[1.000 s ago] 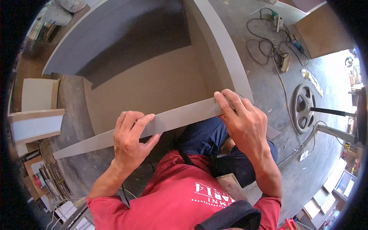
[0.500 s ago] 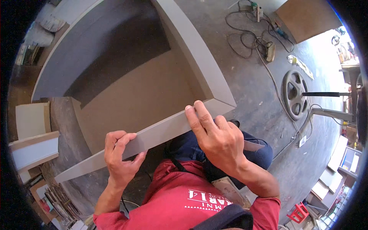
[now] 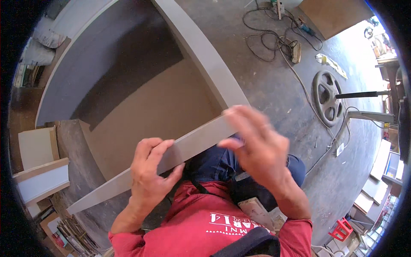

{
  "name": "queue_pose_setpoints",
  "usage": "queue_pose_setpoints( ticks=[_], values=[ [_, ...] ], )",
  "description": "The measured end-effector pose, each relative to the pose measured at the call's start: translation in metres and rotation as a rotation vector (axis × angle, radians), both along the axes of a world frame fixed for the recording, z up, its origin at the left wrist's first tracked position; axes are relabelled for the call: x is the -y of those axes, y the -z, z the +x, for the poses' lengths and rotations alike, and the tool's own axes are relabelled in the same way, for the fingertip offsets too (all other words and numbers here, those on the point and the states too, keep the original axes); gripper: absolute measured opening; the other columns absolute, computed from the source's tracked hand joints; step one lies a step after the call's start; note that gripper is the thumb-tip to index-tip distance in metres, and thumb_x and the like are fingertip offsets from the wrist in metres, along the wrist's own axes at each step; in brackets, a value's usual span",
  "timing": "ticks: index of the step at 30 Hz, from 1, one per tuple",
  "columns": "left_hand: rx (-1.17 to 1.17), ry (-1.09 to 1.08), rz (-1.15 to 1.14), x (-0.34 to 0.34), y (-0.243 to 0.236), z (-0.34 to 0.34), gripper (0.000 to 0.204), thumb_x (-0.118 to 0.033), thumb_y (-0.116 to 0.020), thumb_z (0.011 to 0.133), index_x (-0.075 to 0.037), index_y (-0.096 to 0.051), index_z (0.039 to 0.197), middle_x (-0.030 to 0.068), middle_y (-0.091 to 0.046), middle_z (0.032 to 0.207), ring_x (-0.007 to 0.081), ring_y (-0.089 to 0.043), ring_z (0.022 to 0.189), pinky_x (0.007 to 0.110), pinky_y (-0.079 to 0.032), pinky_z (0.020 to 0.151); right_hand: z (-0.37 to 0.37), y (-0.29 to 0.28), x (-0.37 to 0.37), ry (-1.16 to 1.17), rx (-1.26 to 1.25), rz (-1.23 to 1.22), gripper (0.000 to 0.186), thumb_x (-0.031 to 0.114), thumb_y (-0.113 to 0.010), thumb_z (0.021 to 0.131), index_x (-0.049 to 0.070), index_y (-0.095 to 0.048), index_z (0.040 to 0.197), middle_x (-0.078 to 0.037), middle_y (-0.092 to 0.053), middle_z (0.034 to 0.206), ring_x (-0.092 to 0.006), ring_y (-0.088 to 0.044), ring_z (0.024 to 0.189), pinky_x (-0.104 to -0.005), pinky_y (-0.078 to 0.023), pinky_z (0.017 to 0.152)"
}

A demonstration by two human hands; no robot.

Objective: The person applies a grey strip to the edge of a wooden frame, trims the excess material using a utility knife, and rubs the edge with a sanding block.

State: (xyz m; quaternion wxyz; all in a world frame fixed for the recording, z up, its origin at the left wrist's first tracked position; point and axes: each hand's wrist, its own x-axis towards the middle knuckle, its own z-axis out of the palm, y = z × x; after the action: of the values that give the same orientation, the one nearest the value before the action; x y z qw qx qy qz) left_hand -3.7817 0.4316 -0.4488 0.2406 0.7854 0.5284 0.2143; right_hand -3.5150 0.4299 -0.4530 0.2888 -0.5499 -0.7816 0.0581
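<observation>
A large box-like carcass with grey edge strips and a brown panel inside stands in front of me. Its near grey board (image 3: pixel 195 143) runs from the lower left up to the corner on the right. My left hand (image 3: pixel 150 171) grips this board, fingers over the far edge and thumb at the near edge. At the right corner, my right hand (image 3: pixel 263 143) is smeared by motion. Its fingers stretch over the board's end and its thumb stands apart, with nothing plainly held. The grey right side strip (image 3: pixel 205 53) meets the board beneath my right fingers, which hide the joint.
Tangled cords (image 3: pixel 267 36) and corded tools lie on the floor at the far right, near a brown sheet (image 3: pixel 336 17). A round spoked base (image 3: pixel 327 98) stands at the right. Board pieces (image 3: pixel 43 180) sit at left, and a red plastic stool (image 3: pixel 341 230) at lower right.
My left hand has shifted right in view. My right hand has moved slightly right and down, its thumb now showing apart from the fingers. The view of the carcass has shifted a little.
</observation>
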Motion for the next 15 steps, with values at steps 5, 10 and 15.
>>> queue_pose_setpoints(
  ticks=[5, 10, 15],
  values=[
    [0.038, 0.037, 0.026, -0.016, 0.004, 0.051, 0.054, -0.008, -0.085, 0.071, -0.004, -0.067, 0.122, 0.014, -0.06, 0.113, 0.0326, -0.063, 0.104, 0.04, -0.053, 0.09, 0.023, -0.006, 0.004, 0.395, -0.187, -0.151, 0.027, 0.008, -0.077, 0.089, 0.007, -0.071, 0.115, -0.011, -0.07, 0.1, -0.0301, -0.073, 0.077, -0.0379, -0.057, 0.065],
    [0.053, 0.057, 0.047, -0.029, 0.007, 0.082, 0.05, -0.01, -0.085, 0.072, -0.003, -0.069, 0.119, 0.0138, -0.06, 0.111, 0.032, -0.063, 0.103, 0.04, -0.053, 0.09, 0.026, -0.003, 0.007, 0.385, -0.151, -0.132, 0.024, 0.009, -0.075, 0.09, 0.007, -0.072, 0.114, -0.011, -0.071, 0.1, -0.0317, -0.072, 0.076, -0.0386, -0.057, 0.065],
    [0.137, 0.021, 0.046, -0.029, 0.012, 0.088, 0.046, -0.008, -0.086, 0.072, -0.001, -0.073, 0.115, 0.0129, -0.061, 0.107, 0.0298, -0.064, 0.1, 0.038, -0.053, 0.088, 0.023, -0.003, 0.006, 0.361, -0.134, -0.188, 0.021, 0.009, -0.074, 0.091, 0.006, -0.072, 0.111, -0.011, -0.071, 0.099, -0.0321, -0.072, 0.077, -0.0391, -0.056, 0.066]
  ],
)
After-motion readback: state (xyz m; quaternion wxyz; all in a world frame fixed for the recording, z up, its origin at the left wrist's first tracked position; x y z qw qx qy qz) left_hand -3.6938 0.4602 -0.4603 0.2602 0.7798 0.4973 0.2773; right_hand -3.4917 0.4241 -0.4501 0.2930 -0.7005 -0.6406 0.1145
